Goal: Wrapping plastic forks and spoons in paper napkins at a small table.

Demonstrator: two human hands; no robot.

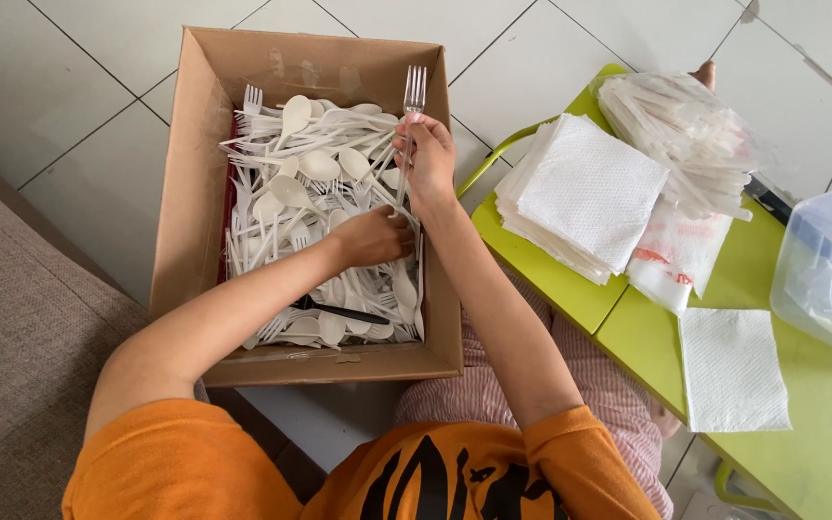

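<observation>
A cardboard box (188, 193) on the floor holds a heap of white plastic spoons and forks (305, 173). My right hand (426, 159) is raised over the box's right side, pinching a white plastic fork (413, 96) upright with its tines up. My left hand (373, 236) reaches across into the pile, fingers curled down among the cutlery near the right wall of the box; what it grips is hidden.
A lime-green table (820, 404) stands at right with a stack of white napkins (585, 197), a single napkin (732, 369), a bag of clear-wrapped packets (681, 135) and a clear plastic tub (830, 270). A grey mat (21, 337) lies at left on the tiled floor.
</observation>
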